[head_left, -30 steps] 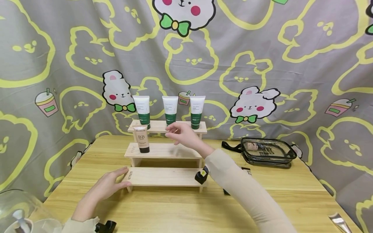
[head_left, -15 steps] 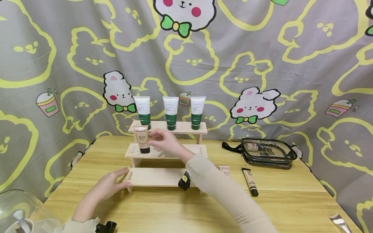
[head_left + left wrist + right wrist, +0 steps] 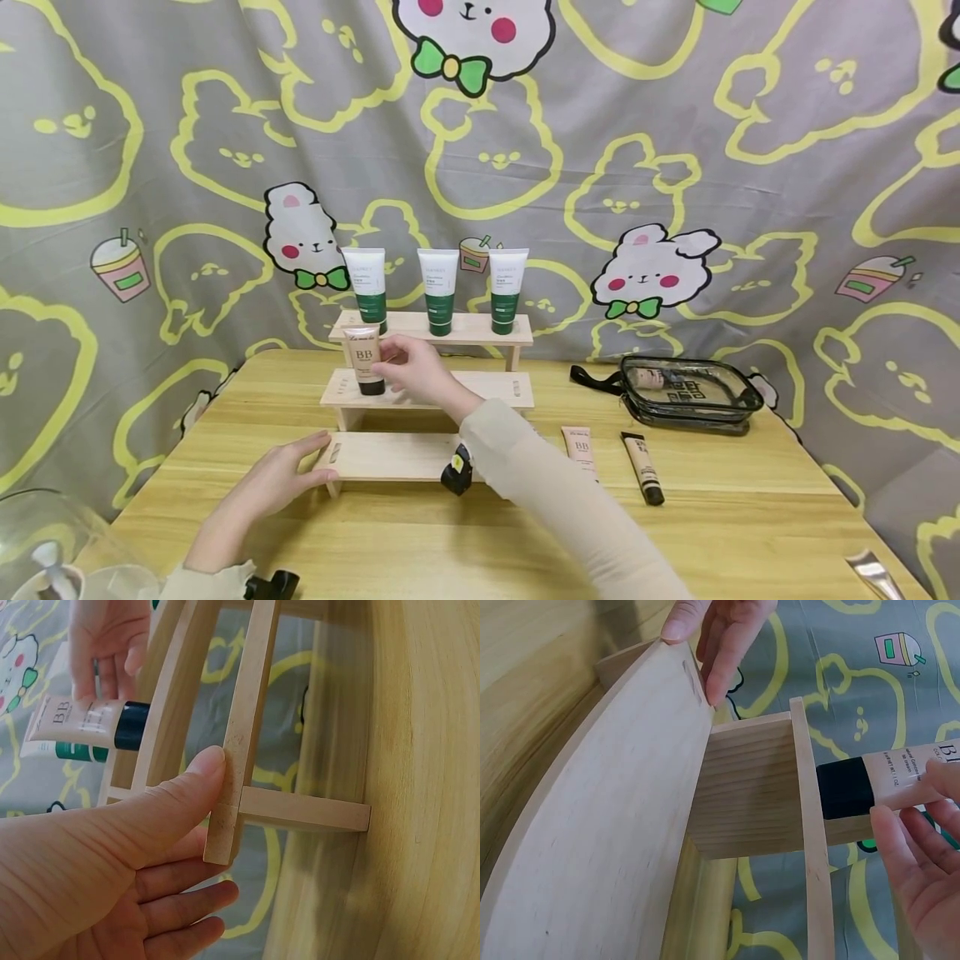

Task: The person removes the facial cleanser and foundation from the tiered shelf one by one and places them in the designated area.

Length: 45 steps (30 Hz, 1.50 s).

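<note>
A beige BB cream tube (image 3: 363,357) with a black cap stands cap-down at the left end of the middle step of a wooden three-step display stand (image 3: 420,454). My right hand (image 3: 420,371) pinches its right edge, thumb in front; the right wrist view shows the thumb over the BB cream tube (image 3: 904,776). My left hand (image 3: 273,475) grips the left end of the lowest step. In the left wrist view, the left thumb (image 3: 184,791) presses the step's edge, with the other fingers beyond it. Three white-and-green tubes (image 3: 439,292) stand on the top step.
Right of the stand lie another BB cream tube (image 3: 579,450) and a slim beige tube with black ends (image 3: 642,468). Behind them is a clear black-edged pouch (image 3: 690,392). A transparent dome (image 3: 60,542) is at front left, a shiny silver item (image 3: 873,573) at front right.
My right hand has moved left and down from before the top step's middle tube to the BB cream tube and now pinches it. The left hand has stayed put.
</note>
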Each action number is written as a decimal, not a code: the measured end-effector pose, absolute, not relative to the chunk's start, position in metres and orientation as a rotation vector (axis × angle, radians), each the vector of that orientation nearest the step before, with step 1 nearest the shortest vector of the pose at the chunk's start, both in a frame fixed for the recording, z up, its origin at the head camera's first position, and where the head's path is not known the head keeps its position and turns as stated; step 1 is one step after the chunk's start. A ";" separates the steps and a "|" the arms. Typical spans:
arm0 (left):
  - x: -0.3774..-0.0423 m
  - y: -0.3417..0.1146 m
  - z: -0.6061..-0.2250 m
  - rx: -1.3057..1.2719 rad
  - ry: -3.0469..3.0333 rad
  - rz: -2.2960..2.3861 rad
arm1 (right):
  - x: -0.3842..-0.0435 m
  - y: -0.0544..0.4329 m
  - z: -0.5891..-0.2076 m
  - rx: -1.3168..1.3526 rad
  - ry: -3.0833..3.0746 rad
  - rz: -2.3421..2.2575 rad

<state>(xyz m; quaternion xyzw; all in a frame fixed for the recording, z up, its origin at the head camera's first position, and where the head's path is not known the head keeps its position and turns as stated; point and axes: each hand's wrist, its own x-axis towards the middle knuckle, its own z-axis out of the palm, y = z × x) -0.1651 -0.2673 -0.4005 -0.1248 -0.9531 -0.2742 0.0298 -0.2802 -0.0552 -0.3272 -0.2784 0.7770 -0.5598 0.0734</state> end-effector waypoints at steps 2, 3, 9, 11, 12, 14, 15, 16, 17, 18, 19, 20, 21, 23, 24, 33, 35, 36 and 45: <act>-0.165 -0.267 -0.400 -0.386 -2.939 -0.849 | -0.280 -0.056 -0.327 -0.826 2.340 -1.686; -0.165 -0.267 -0.400 -0.387 -2.939 -0.849 | -0.280 -0.057 -0.328 -0.821 2.340 -1.691; -0.164 -0.267 -0.400 -0.386 -2.933 -0.854 | -0.281 -0.058 -0.329 -0.818 2.339 -1.711; -0.164 -0.267 -0.400 -0.386 -2.931 -0.859 | -0.281 -0.058 -0.329 -0.824 2.350 -1.711; -0.164 -0.267 -0.400 -0.385 -2.932 -0.859 | -0.281 -0.058 -0.330 -0.827 2.356 -1.711; -0.164 -0.267 -0.400 -0.383 -2.933 -0.857 | -0.281 -0.058 -0.330 -0.836 2.369 -1.709; -0.165 -0.267 -0.400 -0.382 -2.933 -0.856 | -0.281 -0.058 -0.331 -0.840 2.375 -1.709; -0.165 -0.267 -0.400 -0.382 -2.933 -0.855 | -0.281 -0.057 -0.331 -0.846 2.381 -1.708; -0.165 -0.267 -0.401 -0.380 -2.935 -0.854 | -0.281 -0.057 -0.332 -0.852 2.386 -1.707; -0.165 -0.267 -0.401 -0.380 -2.936 -0.852 | -0.280 -0.056 -0.332 -0.859 2.390 -1.708; -0.165 -0.267 -0.401 -0.380 -2.936 -0.853 | -0.280 -0.056 -0.332 -0.866 2.393 -1.710; -0.165 -0.267 -0.401 -0.380 -2.937 -0.855 | -0.279 -0.055 -0.332 -0.870 2.394 -1.712; -0.165 -0.267 -0.401 -0.380 -2.937 -0.856 | -0.279 -0.054 -0.333 -0.874 2.397 -1.714; -0.165 -0.267 -0.401 -0.381 -2.938 -0.860 | -0.277 -0.051 -0.333 -0.889 2.405 -1.714; -0.165 -0.267 -0.401 -0.381 -2.939 -0.861 | -0.277 -0.049 -0.333 -0.896 2.405 -1.716; -0.165 -0.267 -0.401 -0.378 -2.945 -0.861 | -0.272 -0.028 -0.331 -0.898 2.330 -1.789; -0.164 -0.267 -0.400 -0.378 -2.946 -0.862 | -0.269 -0.022 -0.329 -0.899 2.317 -1.795; -0.164 -0.267 -0.400 -0.380 -2.946 -0.862 | -0.268 -0.018 -0.328 -0.901 2.315 -1.795; -0.163 -0.266 -0.399 -0.385 -2.944 -0.881 | -0.254 0.017 -0.323 -0.908 2.294 -1.811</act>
